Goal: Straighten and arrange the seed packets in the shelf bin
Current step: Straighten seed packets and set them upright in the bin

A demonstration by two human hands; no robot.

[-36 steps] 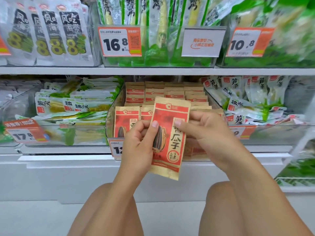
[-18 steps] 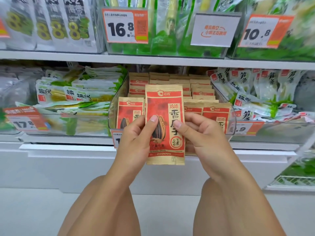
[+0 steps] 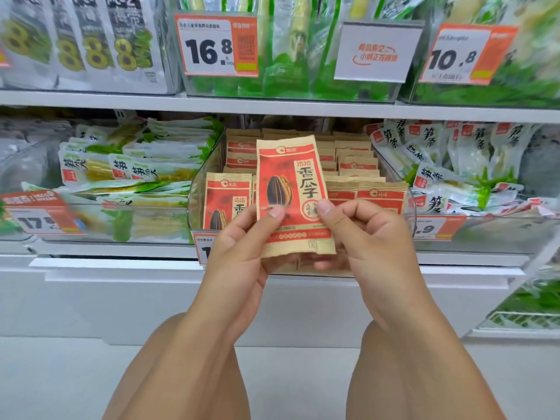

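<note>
1. You worked under bright, even store lighting; nothing in the view was dim.
2. Shadows stayed soft: only a faint one lay under the shelf edge [image 3: 272, 107] and in the recess behind the stock.
3. Your held seed packet [image 3: 292, 192] was the sharpest thing, its print readable.
4. Motion blur smeared the edges, worst at the green bags [image 3: 521, 56] in the upper right and the price tag [image 3: 39, 213] at the lower left.
5. The clear bin [image 3: 197, 189] showed mild sheen on its curved wall, but no harsh glare.
6. Your wide lens bowed the shelf lines and stretched things toward the corners.
7. Your forearms, close to the camera, looked soft.
</note>
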